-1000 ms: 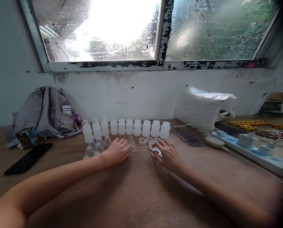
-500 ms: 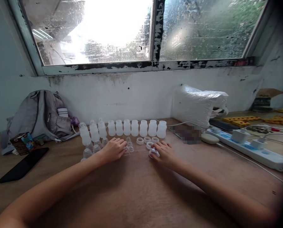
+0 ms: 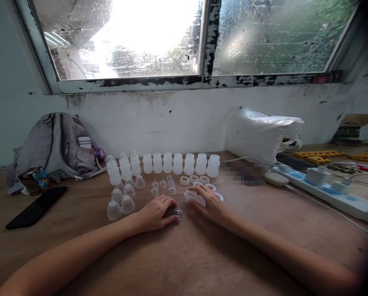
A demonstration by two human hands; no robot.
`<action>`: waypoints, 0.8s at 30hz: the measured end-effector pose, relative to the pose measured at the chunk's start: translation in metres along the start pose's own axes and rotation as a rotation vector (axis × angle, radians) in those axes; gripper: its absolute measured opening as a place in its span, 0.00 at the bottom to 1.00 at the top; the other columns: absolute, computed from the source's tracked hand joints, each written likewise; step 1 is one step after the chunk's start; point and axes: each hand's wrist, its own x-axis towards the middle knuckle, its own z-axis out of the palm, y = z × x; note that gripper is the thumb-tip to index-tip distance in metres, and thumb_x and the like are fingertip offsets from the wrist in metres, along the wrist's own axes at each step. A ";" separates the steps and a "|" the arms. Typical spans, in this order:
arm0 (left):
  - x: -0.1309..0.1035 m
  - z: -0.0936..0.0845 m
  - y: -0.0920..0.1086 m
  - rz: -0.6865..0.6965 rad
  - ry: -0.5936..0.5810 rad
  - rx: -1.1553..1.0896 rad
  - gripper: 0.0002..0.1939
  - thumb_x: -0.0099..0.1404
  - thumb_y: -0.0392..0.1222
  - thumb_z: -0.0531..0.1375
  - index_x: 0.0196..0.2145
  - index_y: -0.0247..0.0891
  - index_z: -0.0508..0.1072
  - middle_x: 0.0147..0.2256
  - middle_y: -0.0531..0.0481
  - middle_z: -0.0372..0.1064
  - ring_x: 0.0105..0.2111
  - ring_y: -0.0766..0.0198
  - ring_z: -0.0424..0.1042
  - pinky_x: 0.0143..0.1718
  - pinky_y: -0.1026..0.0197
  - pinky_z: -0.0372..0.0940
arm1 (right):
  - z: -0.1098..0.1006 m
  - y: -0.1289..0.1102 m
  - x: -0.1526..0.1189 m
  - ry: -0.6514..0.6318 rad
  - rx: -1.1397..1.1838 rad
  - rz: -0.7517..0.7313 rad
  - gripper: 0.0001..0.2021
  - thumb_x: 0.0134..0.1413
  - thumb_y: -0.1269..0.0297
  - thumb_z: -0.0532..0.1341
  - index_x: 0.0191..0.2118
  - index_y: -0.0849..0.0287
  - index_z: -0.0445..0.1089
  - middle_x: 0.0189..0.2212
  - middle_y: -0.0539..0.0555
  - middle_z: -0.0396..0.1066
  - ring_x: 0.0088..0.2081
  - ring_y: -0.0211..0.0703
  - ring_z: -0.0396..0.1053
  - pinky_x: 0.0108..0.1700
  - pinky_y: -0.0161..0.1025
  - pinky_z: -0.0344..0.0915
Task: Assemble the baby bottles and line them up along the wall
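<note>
Down near the table surface, my left hand (image 3: 159, 213) is closed around a clear bottle nipple (image 3: 179, 213), its round base showing at the fingertips. To the right my right hand (image 3: 210, 202) grips a translucent bottle collar ring (image 3: 190, 196) between thumb and fingers, slightly blurred. The two hands are apart, with a small gap between their parts. Behind the left hand stand several more nipples (image 3: 154, 189). White collar rings (image 3: 184, 180) lie beyond the right hand. Clear dome caps (image 3: 114, 210) sit left of my left wrist.
A row of frosted baby bottles (image 3: 178, 163) lines the back; the leftmost ones carry clear caps. At left are a grey backpack (image 3: 45, 144), a small box (image 3: 35, 181) and a black phone (image 3: 37, 207). At right lie a power strip (image 3: 329, 187) and a white wrapped package (image 3: 255, 131).
My left hand has drawn nearer and to the right, bringing a nipple away from the group. My right hand has shifted slightly left with the ring, toward the left hand.
</note>
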 end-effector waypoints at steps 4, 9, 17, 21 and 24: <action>-0.001 0.001 -0.001 -0.014 0.067 0.000 0.20 0.58 0.53 0.56 0.44 0.38 0.60 0.41 0.45 0.64 0.42 0.58 0.64 0.45 0.56 0.59 | -0.001 -0.019 -0.003 0.235 0.136 -0.153 0.15 0.54 0.67 0.54 0.49 0.56 0.57 0.47 0.59 0.61 0.50 0.47 0.60 0.49 0.45 0.59; -0.002 0.007 -0.006 -0.068 0.129 0.017 0.32 0.49 0.61 0.59 0.44 0.37 0.58 0.42 0.43 0.63 0.42 0.55 0.64 0.45 0.52 0.59 | 0.009 -0.031 -0.009 -0.042 0.179 -0.256 0.20 0.51 0.68 0.56 0.50 0.57 0.56 0.45 0.58 0.65 0.46 0.47 0.63 0.47 0.45 0.60; -0.004 0.004 -0.007 -0.027 0.071 -0.052 0.26 0.53 0.59 0.58 0.42 0.38 0.59 0.38 0.46 0.63 0.38 0.59 0.64 0.42 0.57 0.60 | 0.012 -0.031 -0.008 -0.106 0.259 -0.164 0.18 0.51 0.67 0.56 0.49 0.58 0.57 0.44 0.58 0.65 0.46 0.46 0.63 0.47 0.44 0.60; -0.003 0.003 -0.007 0.003 0.064 -0.040 0.22 0.57 0.56 0.56 0.40 0.37 0.60 0.38 0.46 0.63 0.39 0.60 0.64 0.42 0.58 0.60 | 0.013 -0.031 -0.005 -0.079 0.266 -0.132 0.07 0.55 0.66 0.54 0.40 0.57 0.64 0.36 0.54 0.67 0.39 0.41 0.65 0.42 0.39 0.62; -0.003 0.002 -0.006 0.027 0.034 -0.070 0.19 0.58 0.54 0.55 0.40 0.37 0.60 0.39 0.47 0.63 0.40 0.60 0.64 0.43 0.59 0.60 | 0.015 -0.031 -0.006 -0.062 0.284 -0.142 0.05 0.56 0.66 0.52 0.36 0.57 0.65 0.32 0.53 0.67 0.36 0.40 0.65 0.38 0.37 0.62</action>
